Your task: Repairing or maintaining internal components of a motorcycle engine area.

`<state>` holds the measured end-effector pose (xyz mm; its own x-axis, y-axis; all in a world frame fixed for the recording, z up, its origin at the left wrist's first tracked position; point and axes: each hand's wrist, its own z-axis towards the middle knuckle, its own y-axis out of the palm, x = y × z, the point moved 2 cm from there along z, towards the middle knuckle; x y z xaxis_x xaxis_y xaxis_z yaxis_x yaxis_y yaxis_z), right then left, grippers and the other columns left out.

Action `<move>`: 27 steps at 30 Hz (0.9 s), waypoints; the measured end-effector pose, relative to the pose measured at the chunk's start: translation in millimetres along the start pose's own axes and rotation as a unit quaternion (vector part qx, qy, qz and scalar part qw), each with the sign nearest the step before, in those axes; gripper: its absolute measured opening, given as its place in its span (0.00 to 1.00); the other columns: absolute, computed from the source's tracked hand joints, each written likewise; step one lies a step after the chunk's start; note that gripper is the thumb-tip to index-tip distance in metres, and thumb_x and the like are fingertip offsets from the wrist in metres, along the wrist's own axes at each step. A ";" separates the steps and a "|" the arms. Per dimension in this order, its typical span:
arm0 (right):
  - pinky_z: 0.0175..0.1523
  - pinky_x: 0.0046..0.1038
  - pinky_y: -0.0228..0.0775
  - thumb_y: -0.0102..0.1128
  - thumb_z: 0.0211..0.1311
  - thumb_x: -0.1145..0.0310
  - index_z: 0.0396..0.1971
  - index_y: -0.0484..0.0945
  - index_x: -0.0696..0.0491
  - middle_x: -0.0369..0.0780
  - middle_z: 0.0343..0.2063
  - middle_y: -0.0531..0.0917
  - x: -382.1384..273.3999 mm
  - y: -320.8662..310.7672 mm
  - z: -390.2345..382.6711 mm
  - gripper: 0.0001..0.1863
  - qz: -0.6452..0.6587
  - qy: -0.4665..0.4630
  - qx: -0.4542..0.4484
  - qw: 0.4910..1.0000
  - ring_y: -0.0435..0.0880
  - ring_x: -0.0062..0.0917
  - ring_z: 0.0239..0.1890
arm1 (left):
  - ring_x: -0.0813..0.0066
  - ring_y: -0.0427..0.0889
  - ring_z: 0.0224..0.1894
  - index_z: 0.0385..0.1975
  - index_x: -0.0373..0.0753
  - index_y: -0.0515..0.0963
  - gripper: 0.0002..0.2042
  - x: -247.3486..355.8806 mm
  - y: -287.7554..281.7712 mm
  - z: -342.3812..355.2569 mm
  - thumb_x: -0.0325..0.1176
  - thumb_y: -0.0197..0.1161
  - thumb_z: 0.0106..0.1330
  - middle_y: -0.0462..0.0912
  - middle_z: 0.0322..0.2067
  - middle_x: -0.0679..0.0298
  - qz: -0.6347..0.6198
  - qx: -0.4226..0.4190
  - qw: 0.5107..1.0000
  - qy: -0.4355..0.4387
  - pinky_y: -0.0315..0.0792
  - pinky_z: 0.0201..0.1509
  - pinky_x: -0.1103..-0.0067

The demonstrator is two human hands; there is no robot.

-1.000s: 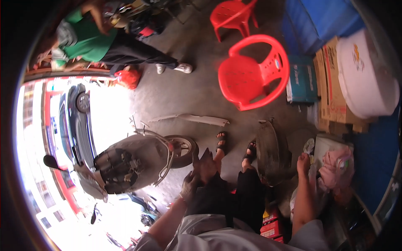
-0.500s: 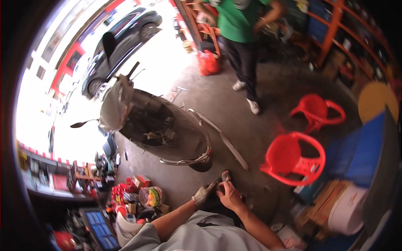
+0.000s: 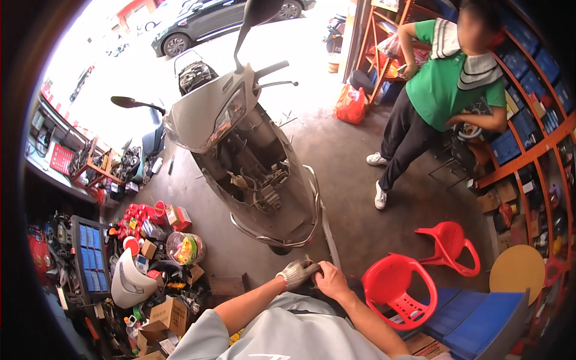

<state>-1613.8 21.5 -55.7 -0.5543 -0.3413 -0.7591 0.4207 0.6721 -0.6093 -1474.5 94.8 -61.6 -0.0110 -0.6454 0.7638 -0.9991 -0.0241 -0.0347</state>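
Head view: the grey plastic-bodied scooter (image 3: 243, 157) stands ahead of the fingers, apart from them, opened up, its metal inner parts (image 3: 267, 192) exposed and not yet covered again. The left hand (image 3: 299, 274) wears an off-white knitted glove (image 3: 291, 273); the right hand (image 3: 331, 281) is bare. Their curled fingers meet, touching; whether they pinch anything between them, I cannot tell. The curved chrome guard bar (image 3: 273, 242) is nearest beyond them.
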 end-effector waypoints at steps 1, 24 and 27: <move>0.45 0.41 0.73 0.51 0.58 0.69 0.38 0.77 0.56 0.50 0.35 0.82 2.4 -2.9 8.8 0.11 -0.018 -0.002 -0.001 1.000 0.81 0.46 0.41 | 0.79 0.77 0.31 0.33 0.36 0.80 0.19 16.9 -3.9 -1.2 0.48 0.54 0.70 0.82 0.28 0.64 0.060 0.004 0.998 -0.009 0.71 0.40 0.79; 0.56 0.37 0.71 0.53 0.58 0.77 0.52 0.74 0.58 0.48 0.47 0.81 127.3 -203.4 338.7 0.20 -0.165 -0.123 -0.283 0.937 0.79 0.40 0.53 | 0.58 0.83 0.34 0.42 0.37 0.78 0.19 221.6 -21.9 272.0 0.44 0.44 0.70 0.83 0.30 0.53 0.055 0.240 0.969 0.030 0.75 0.40 0.67; 0.57 0.36 0.74 0.41 0.49 0.91 0.52 0.73 0.63 0.47 0.49 0.80 101.1 -223.4 404.1 0.27 0.422 0.163 -0.326 0.830 0.81 0.35 0.52 | 0.47 0.81 0.36 0.38 0.36 0.76 0.16 253.6 -25.7 303.3 0.42 0.46 0.69 0.82 0.32 0.48 0.125 0.292 0.942 0.108 0.73 0.42 0.60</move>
<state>-1473.6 -428.7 -88.8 -0.4686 0.5563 -0.6862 0.3393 0.8306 0.4417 -1439.3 -299.8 -62.6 -0.3144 -0.5179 0.7956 -0.7721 -0.3481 -0.5317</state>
